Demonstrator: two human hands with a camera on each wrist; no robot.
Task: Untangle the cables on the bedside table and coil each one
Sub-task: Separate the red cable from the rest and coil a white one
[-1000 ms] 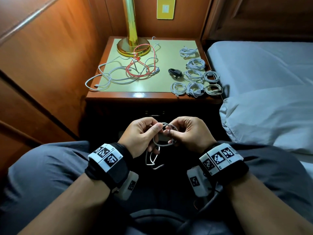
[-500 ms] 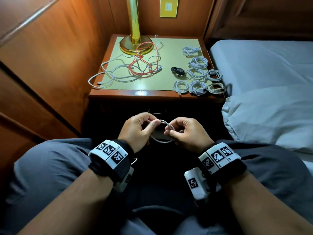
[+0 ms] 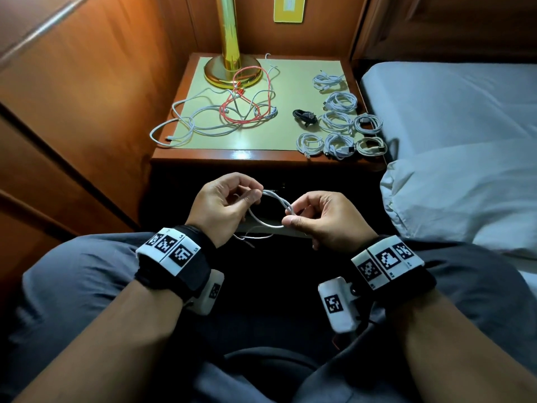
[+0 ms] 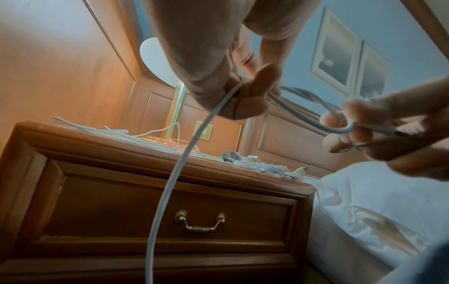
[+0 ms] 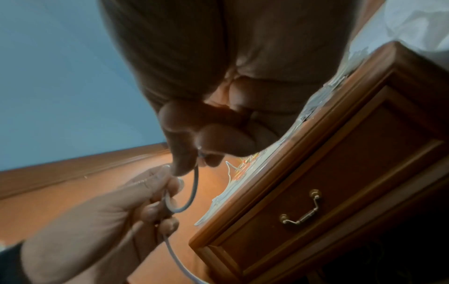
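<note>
Just before the bedside table [image 3: 255,155], left hand [image 3: 223,207] and right hand [image 3: 322,219] each pinched a white cable [image 3: 276,205], light and limp, seemingly springy; holding its gathered loops looked best, loose tail dangling below

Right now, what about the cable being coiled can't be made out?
- White cable: its free end leaves the left wrist view's bottom edge.
- Loop count: strands overlap and blur, head view.
- Right hand grip: fingers hide it, right wrist view dark.
- Left hand grip: curled fingers cover the cable.
</note>
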